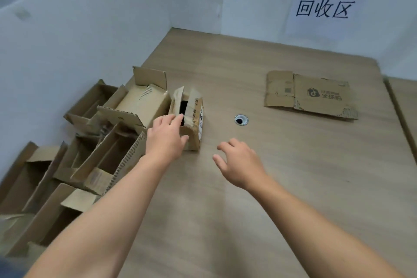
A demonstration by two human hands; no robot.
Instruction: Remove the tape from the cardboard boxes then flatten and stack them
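Cardboard crowds the left side of the frame: a jumble of open boxes [101, 142] lies against the white wall. At centre, a small box [194, 117] stands on the wooden table [270, 187], its top flaps ajar with a dark gap between them. The left hand [165, 136] is on it, fingers [169, 119] stretched fairly straight and close together, tips at the edge of that gap, thumb split off and touching the box's near end. The right hand [241, 162] hangs to the lower right of the small box, apart from it, palm down, fingers loosely spread and slightly bent, holding nothing. Upper right, one flattened box [316, 97] lies on the table, well apart from both hands. Between it and the small box sits a round cable hole [241, 119].
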